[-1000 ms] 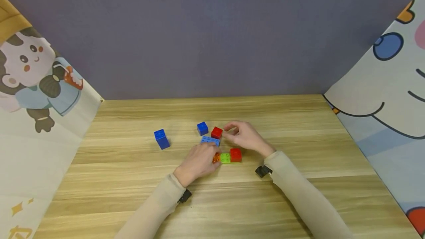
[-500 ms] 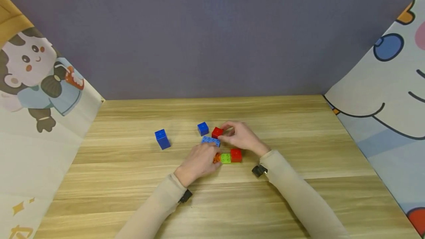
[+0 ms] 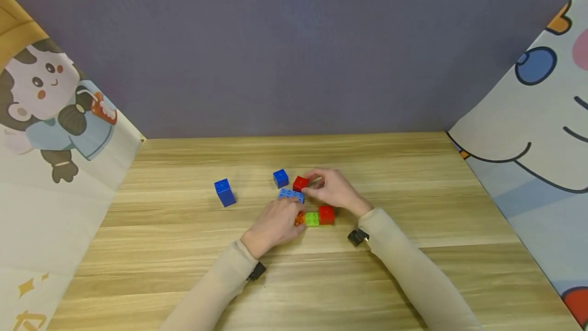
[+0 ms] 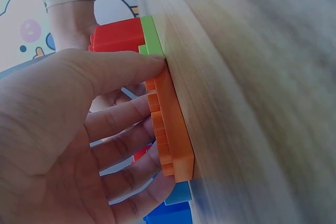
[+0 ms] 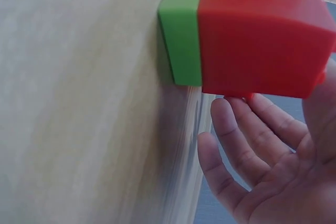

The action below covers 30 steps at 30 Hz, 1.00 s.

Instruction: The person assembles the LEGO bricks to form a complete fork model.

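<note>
My left hand [image 3: 273, 220] holds an orange toy brick [image 4: 174, 124] on the table, thumb along the near side and fingers behind its studs. Next to it lies a lime-green brick [image 3: 312, 219], with a red block [image 3: 326, 215] standing on its right part. My right hand [image 3: 336, 189] pinches a small red brick [image 3: 300, 183] between thumb and index finger, just beyond the left hand. A light-blue studded brick [image 3: 291, 194] lies between that red brick and the left hand, partly covered by its fingers. In the right wrist view, the red block [image 5: 262, 51] hides part of the right hand.
A small dark-blue brick [image 3: 280, 179] stands behind the light-blue one. Farther left is a taller dark-blue block [image 3: 225, 193]. A grey wall [image 3: 294, 65] bounds the wooden table [image 3: 184, 269] at the back, with cartoon-printed panels at both sides.
My right hand has moved slightly left, and its thumb and index finger have come onto the small red brick. The left hand keeps its place on the orange brick.
</note>
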Available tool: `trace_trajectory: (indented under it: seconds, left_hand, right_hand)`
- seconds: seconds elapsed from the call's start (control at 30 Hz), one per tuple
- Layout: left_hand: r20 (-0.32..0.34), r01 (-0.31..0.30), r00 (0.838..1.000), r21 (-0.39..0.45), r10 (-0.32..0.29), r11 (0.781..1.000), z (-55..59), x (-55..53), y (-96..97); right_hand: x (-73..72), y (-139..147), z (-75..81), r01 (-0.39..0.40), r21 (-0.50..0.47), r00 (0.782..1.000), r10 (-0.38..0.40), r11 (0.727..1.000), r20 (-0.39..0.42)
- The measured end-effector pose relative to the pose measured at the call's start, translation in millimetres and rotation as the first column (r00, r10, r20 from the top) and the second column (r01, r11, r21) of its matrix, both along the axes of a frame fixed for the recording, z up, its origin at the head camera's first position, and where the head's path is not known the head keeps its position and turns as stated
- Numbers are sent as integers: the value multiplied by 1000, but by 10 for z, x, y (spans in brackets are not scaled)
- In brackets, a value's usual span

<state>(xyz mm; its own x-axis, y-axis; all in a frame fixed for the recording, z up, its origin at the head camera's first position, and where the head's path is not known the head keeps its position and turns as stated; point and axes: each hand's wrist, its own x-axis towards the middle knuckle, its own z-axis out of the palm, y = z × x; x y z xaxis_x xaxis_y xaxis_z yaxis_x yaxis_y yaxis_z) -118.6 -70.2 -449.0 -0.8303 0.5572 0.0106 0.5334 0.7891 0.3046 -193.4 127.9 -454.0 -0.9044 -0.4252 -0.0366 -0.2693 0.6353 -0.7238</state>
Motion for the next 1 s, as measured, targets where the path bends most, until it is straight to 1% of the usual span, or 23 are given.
trace_trajectory:
  seconds: [0.27,0.47,0.7,1.0]
  left_hand:
    - [-4,0,1000,9,0,1000,-7,1,3]
    - [4,1,1000,11,-1,1000,-9,-2,2]
    - [58,-14,998,36,12,999,-29,-24,-21]
    - [43,-11,999,60,8,998,-47,-33,-25]
  right_hand:
    - [7,41,3,40,-19,999,-40,999,-2]
    - [34,60,29,37,-39,999,-38,999,-23]
    - [111,89,102,62,-62,997,-65,996,-37]
    - [239,179,178,64,-120,997,-69,991,-39]
